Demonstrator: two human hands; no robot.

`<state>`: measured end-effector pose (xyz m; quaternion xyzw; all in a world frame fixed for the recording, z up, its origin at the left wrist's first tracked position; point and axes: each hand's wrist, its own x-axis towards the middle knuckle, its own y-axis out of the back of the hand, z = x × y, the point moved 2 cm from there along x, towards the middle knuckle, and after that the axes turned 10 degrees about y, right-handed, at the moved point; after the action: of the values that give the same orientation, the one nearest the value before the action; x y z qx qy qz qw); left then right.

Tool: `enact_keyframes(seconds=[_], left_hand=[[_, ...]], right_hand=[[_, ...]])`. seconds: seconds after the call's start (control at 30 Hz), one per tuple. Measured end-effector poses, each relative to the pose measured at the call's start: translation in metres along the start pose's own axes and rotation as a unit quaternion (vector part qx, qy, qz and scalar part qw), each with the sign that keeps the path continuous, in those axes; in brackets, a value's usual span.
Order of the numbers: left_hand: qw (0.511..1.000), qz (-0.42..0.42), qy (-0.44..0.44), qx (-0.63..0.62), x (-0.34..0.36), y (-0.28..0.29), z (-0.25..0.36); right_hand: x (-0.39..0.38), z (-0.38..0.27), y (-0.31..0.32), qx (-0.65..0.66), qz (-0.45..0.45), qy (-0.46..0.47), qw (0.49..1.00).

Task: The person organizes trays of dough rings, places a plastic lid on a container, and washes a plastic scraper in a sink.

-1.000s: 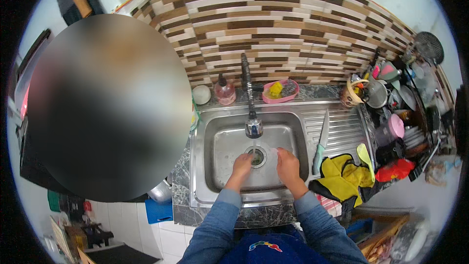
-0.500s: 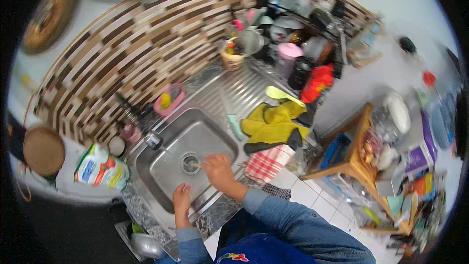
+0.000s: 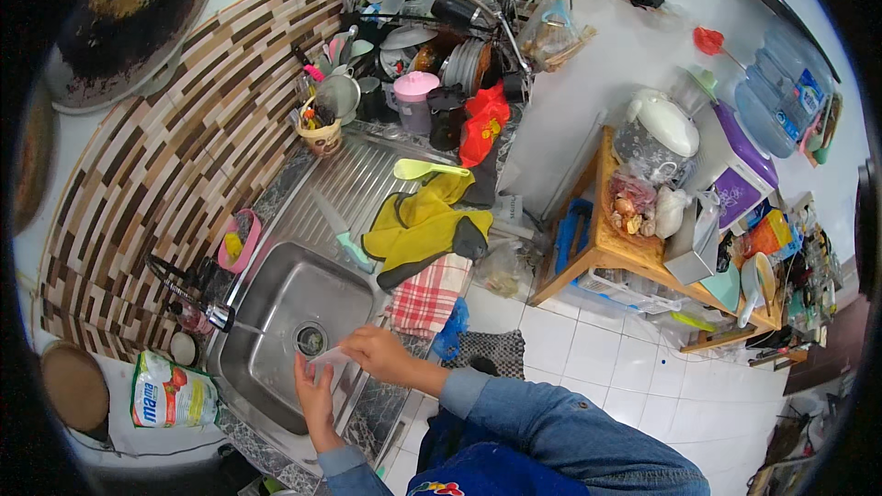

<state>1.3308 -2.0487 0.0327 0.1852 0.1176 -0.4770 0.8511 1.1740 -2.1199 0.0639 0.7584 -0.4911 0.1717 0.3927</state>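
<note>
Over the near edge of the steel sink (image 3: 276, 308), my right hand (image 3: 378, 355) is closed in a pinch on a thin, pale, see-through piece (image 3: 332, 358). Its exact kind I cannot make out. My left hand (image 3: 317, 400) is at the other end of that piece, with thumb and fingers around its edge. The round drain (image 3: 310, 340) lies just beyond the hands. At the sink's left rim stands the tap (image 3: 219, 315), a narrow stream running from it into the basin.
Yellow gloves (image 3: 427, 225), a light green spoon (image 3: 430, 168), a knife (image 3: 342, 231) and a red checked cloth (image 3: 428, 294) lie right of the basin. A pink sponge holder (image 3: 240, 241) and a detergent pouch (image 3: 173, 392) are leftward. A wooden shelf (image 3: 588, 248) stands at right.
My view has swung to the right. My right hand has moved away from the drain and come together with my left hand; the pale piece now shows between them.
</note>
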Motion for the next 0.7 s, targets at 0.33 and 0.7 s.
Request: enact_keyframes(seconds=[0.33,0.7], left_hand=[[0.994,0.007,-0.105,-0.015,-0.005,-0.042,0.020],[0.981,0.139,0.012,-0.134,0.021,-0.031,0.020]], right_hand=[[0.007,0.016,0.079,0.031,-0.026,-0.055,0.998],[-0.031,0.044,0.203,-0.099,-0.047,-0.140,0.984]])
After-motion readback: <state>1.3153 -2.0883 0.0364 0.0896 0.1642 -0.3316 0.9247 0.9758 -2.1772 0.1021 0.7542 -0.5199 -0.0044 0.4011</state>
